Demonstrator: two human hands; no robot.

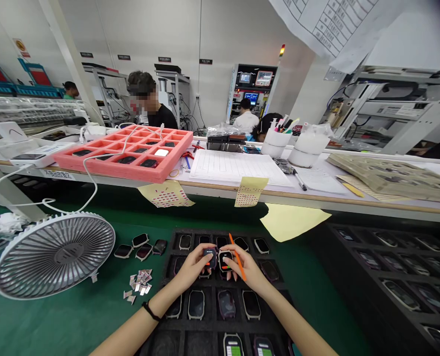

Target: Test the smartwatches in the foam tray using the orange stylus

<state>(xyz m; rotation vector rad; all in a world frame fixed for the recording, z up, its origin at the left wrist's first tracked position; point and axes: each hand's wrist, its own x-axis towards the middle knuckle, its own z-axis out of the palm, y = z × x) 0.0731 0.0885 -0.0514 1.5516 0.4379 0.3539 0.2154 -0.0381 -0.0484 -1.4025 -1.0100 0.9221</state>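
Head view, lower middle of the frame: left hand [192,264] curled, fingertips gripping the edges of a dark smartwatch [209,258]; right hand [244,273] partly closed on a second smartwatch [225,261], an orange stick [238,257] lying under it. Both watches held close together over a black foam tray [167,262] of slotted watches, on a green mat [94,316]. Desk fan [53,256] lower left; pink tray [123,153] upper left

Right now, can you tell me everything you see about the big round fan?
The fan is round and silvery grey, with a plastic-looking grille of thin spokes circling a small middle disc. It sits tilted on the green mat, left of the hands. A white cord curves away behind its top edge toward the table.
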